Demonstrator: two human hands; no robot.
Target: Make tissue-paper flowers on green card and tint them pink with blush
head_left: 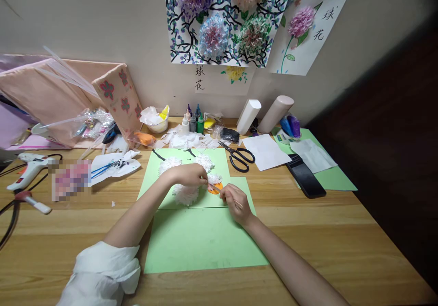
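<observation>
My right hand is closed around a thin pale stick-like tool, its tip pointing left over a flat orange piece. Close to that tip, my left hand is closed with fingertips pressed together; whatever they pinch is too small to make out. Just beyond the orange piece sits a small white ruffled clump. Larger fluffy white flowers lie around my left hand: one behind it, one partly hidden at the left and one in front. All rest on a green sheet with dark strips at its top.
Black-handled scissors lie right of the sheet, near white paper and a black phone. A second green sheet is in front. Paint bottles stand behind. A glue gun and blue tweezers lie left.
</observation>
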